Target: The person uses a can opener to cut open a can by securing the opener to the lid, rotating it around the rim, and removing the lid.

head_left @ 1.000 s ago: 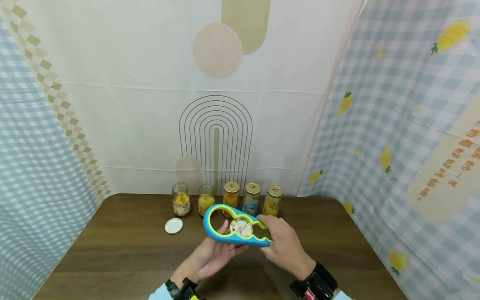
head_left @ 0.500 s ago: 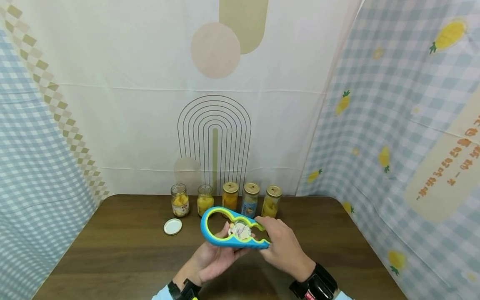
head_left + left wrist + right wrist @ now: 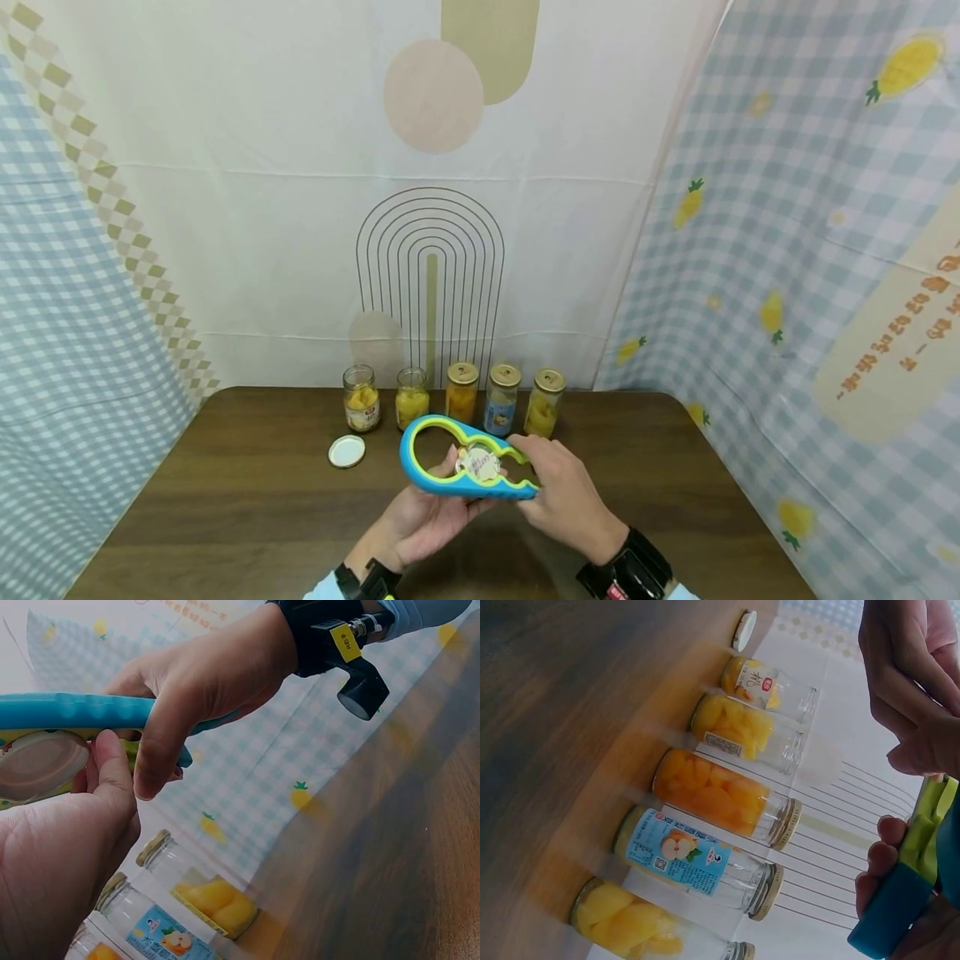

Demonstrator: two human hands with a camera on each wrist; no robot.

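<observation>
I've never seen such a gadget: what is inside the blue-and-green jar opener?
A printed white lid shows in the middle opening of the jar opener, with the left hand beneath. The right hand covers part of the opener's open end; what lies under it is hidden.

Blue-lime opener (image 3: 483, 489), brown table (image 3: 247, 500), blue-checked cloth (image 3: 750, 250)
</observation>
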